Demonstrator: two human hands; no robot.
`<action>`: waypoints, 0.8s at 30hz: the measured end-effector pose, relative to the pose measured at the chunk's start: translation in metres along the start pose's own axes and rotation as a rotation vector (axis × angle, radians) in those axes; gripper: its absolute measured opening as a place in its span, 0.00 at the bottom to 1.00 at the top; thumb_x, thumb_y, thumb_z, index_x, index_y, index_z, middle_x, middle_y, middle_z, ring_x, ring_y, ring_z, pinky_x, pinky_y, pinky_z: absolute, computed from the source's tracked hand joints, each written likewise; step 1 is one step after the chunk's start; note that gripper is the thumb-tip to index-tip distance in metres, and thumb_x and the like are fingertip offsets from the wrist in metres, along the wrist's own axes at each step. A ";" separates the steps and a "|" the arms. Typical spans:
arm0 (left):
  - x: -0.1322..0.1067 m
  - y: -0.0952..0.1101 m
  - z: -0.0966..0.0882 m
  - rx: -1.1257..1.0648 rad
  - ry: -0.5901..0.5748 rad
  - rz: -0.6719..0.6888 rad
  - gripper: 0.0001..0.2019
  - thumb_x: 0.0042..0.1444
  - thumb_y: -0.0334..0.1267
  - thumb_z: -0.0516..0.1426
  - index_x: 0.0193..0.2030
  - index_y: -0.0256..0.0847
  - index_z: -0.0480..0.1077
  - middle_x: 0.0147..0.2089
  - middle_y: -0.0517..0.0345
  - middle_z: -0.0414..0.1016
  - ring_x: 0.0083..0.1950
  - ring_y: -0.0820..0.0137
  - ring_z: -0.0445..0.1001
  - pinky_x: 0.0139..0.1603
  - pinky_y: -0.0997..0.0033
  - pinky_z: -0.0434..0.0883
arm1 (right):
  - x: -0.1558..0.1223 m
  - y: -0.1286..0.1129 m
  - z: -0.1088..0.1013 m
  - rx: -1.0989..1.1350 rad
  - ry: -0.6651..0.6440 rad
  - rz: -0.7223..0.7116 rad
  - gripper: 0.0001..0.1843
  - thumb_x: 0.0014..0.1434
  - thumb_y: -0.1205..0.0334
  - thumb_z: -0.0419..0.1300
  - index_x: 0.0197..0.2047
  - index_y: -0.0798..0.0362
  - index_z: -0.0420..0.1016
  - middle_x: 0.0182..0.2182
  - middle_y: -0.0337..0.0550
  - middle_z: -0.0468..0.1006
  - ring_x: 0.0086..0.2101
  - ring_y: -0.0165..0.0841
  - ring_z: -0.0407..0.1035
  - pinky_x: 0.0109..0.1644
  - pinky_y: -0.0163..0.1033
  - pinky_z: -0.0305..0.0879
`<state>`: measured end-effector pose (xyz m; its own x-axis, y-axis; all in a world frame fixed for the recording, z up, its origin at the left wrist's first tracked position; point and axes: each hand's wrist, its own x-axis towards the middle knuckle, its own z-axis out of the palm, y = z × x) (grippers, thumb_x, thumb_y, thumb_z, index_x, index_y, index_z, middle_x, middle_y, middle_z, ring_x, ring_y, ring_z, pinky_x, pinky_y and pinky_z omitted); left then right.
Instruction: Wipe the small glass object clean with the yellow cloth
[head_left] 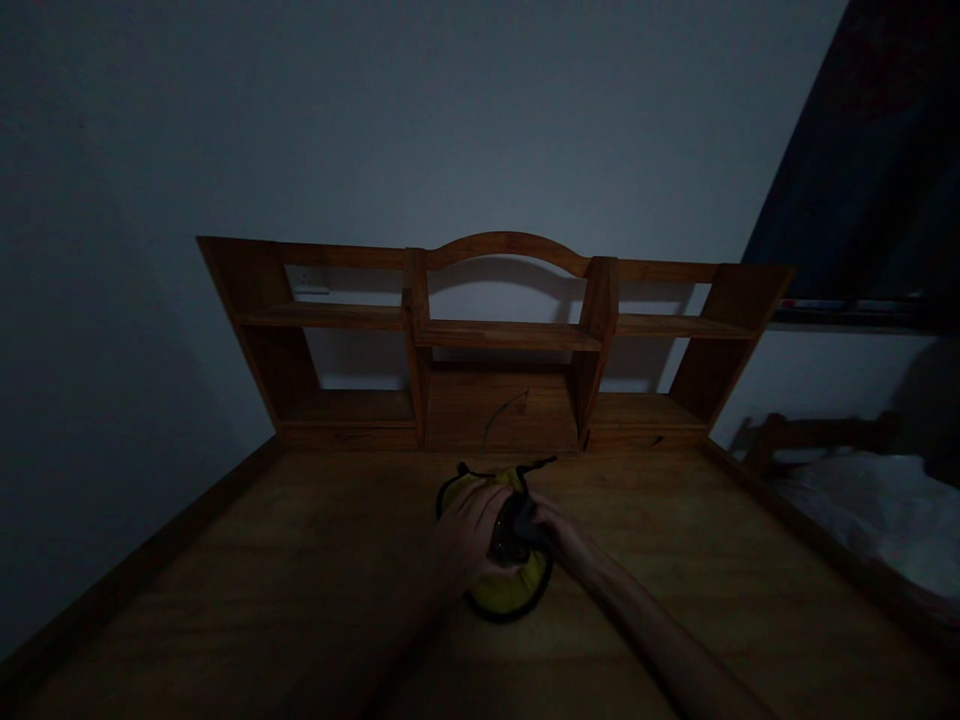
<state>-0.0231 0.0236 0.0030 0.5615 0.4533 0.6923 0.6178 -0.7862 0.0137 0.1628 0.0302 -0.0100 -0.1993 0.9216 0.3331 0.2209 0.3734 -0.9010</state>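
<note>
Near the desk's middle, my left hand [471,525] is closed around a dark, glossy, rounded object [510,535] whose kind is too dim to make out. My right hand [553,520] is on the object's other side, fingers bent against its dark part and partly hidden. Beneath and around both hands spreads a yellow cloth piece with black edging [511,598], perhaps a pouch. A black strap or cord end [541,464] sticks out from its far side.
The wooden desk [300,600] has a raised shelf unit [510,335] along its back, against a pale wall. A thin dark line, maybe a cord, crosses the middle panel. To the right are a whitish bundle [885,510] and a dark curtain [870,160]. The room is dim.
</note>
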 end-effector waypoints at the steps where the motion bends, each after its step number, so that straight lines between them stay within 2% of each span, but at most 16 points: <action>1: 0.000 0.000 0.000 0.007 0.006 0.002 0.40 0.43 0.52 0.61 0.60 0.31 0.56 0.54 0.41 0.68 0.57 0.54 0.66 0.60 0.52 0.63 | -0.001 0.000 0.000 0.034 -0.032 0.012 0.20 0.48 0.71 0.48 0.42 0.54 0.74 0.35 0.43 0.77 0.36 0.36 0.71 0.38 0.38 0.69; 3: 0.000 -0.001 0.001 0.017 0.007 0.011 0.40 0.43 0.52 0.60 0.59 0.32 0.56 0.54 0.41 0.68 0.57 0.54 0.66 0.60 0.52 0.63 | -0.002 -0.001 0.001 0.070 -0.075 0.040 0.21 0.49 0.70 0.49 0.45 0.53 0.73 0.37 0.42 0.77 0.38 0.36 0.71 0.41 0.39 0.69; 6: -0.002 -0.002 0.004 0.030 -0.029 0.019 0.40 0.43 0.53 0.60 0.59 0.31 0.56 0.54 0.41 0.68 0.57 0.54 0.66 0.60 0.52 0.62 | -0.006 0.002 0.002 0.057 -0.030 0.062 0.24 0.49 0.69 0.53 0.51 0.51 0.69 0.47 0.42 0.74 0.47 0.38 0.68 0.53 0.44 0.64; 9: -0.004 -0.004 0.009 0.035 -0.062 0.027 0.39 0.44 0.53 0.60 0.59 0.32 0.56 0.54 0.42 0.68 0.57 0.54 0.66 0.61 0.52 0.60 | -0.009 0.010 0.005 0.012 0.014 0.013 0.27 0.49 0.68 0.56 0.55 0.50 0.66 0.52 0.44 0.71 0.53 0.39 0.64 0.58 0.48 0.58; 15: -0.005 -0.004 0.012 0.044 -0.116 0.037 0.40 0.44 0.53 0.60 0.61 0.34 0.55 0.56 0.42 0.67 0.58 0.53 0.64 0.62 0.52 0.58 | -0.009 0.018 0.007 -0.037 -0.019 -0.072 0.25 0.53 0.70 0.54 0.55 0.54 0.65 0.49 0.47 0.73 0.50 0.39 0.66 0.56 0.46 0.60; 24: -0.003 0.000 0.005 0.055 -0.119 0.063 0.39 0.46 0.51 0.60 0.61 0.33 0.54 0.56 0.42 0.67 0.58 0.53 0.64 0.62 0.52 0.59 | -0.008 0.000 0.008 -0.154 0.022 -0.143 0.14 0.54 0.73 0.53 0.42 0.53 0.70 0.37 0.41 0.76 0.39 0.35 0.70 0.44 0.37 0.65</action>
<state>-0.0217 0.0246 -0.0025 0.6597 0.4528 0.5998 0.6065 -0.7921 -0.0692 0.1571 0.0224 -0.0145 -0.2182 0.8594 0.4624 0.3351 0.5110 -0.7916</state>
